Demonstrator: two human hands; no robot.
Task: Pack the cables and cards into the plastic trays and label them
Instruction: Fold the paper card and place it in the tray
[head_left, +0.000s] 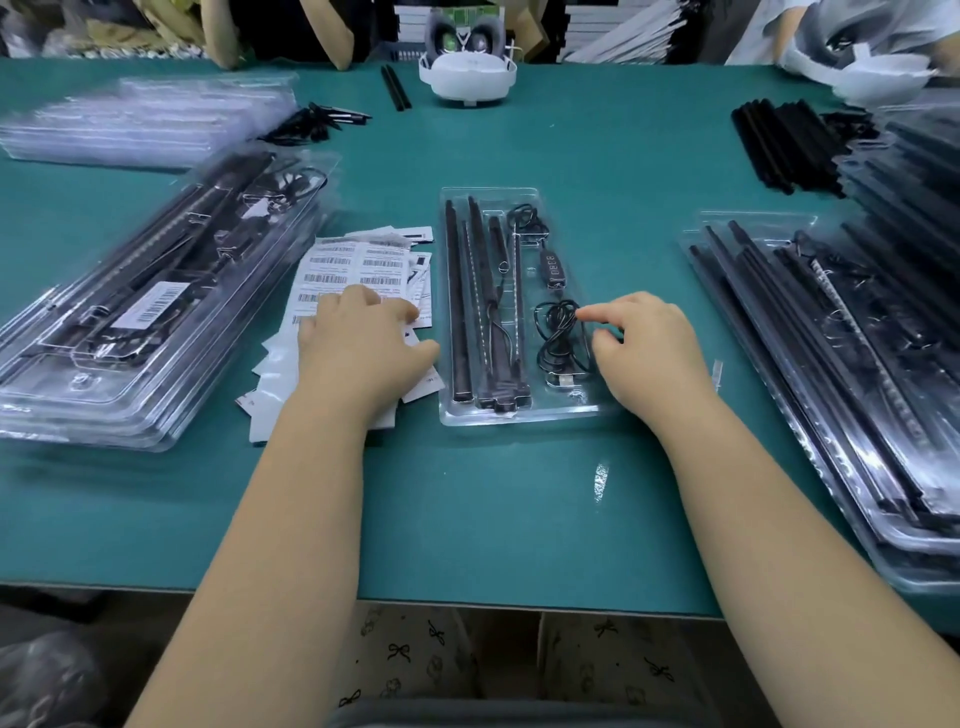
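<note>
Teal matting covers the bench, and at its centre lies a clear plastic tray holding long black bars on its nine o'clock side and a coiled black cable with an inline controller on its three o'clock side. The right hand rests at the tray's three o'clock edge, forefinger stretched toward the coil and the other fingers loosely curled, gripping nothing. The left hand lies flat on a loose pile of barcode labels and white cards just at nine o'clock of the tray, fingers spread and relaxed, pressing down on the sheets. Farther toward nine o'clock sits a stack of closed, filled trays, the top one bearing a barcode sticker. At three o'clock a stack of open filled trays waits, with loose black bars beyond it. A white headset stands at twelve o'clock, and empty clear trays lie at ten o'clock.
</note>
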